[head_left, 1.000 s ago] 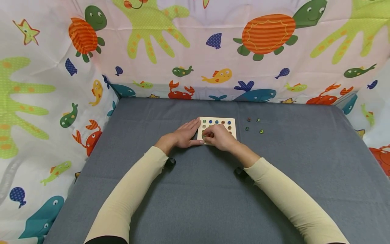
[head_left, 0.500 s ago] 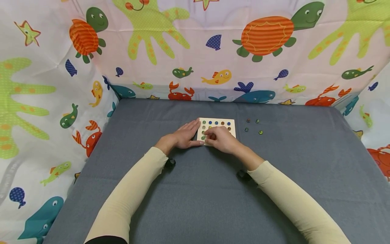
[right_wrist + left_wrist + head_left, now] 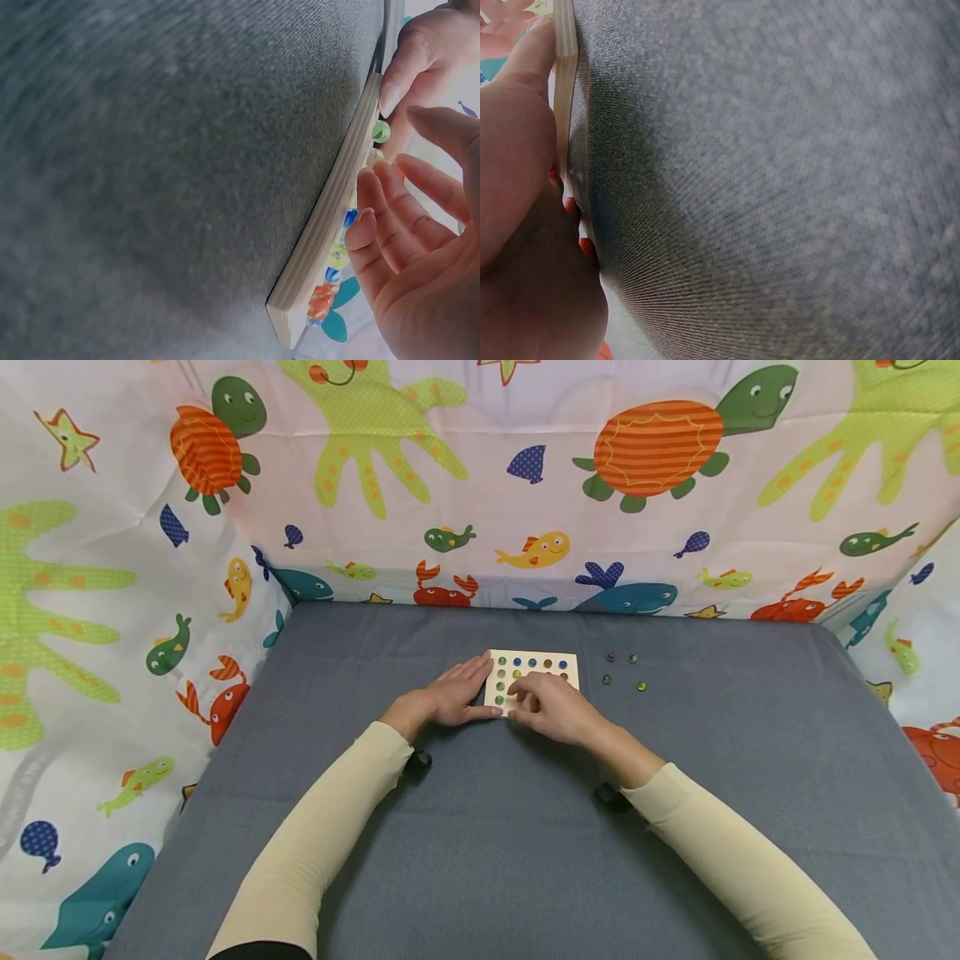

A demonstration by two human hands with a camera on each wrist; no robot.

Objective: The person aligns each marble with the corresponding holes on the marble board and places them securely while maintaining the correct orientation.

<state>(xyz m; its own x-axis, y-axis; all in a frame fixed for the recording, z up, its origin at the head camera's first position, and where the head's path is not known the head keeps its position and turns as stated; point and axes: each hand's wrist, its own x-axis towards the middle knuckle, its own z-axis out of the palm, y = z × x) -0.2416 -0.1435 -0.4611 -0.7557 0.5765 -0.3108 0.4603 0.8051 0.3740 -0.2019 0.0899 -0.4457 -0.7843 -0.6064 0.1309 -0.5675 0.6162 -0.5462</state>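
A pale wooden board (image 3: 492,681) with rows of glass marbles lies on the grey cloth. My left hand (image 3: 457,691) rests along its left side, fingers extended at the far corner and thumb (image 3: 532,52) at the near-left corner. A green marble (image 3: 381,132) sits in the near-left spot, close to the left thumb. My right hand (image 3: 551,706) hovers over the right part of the board, its fingers loosely bent and thumb apart, with nothing between them. It hides the middle and near-right part of the board in the head view.
Several loose marbles lie on the grey cloth (image 3: 712,760) right of the board, among them a brownish one (image 3: 611,657) and a yellow-green one (image 3: 641,687). A printed sea-animal curtain (image 3: 480,468) stands behind and at both sides.
My right hand has let go of the green marble at the board's near-left corner and drawn back slightly right, its fingers spreading. The left hand stays in place.
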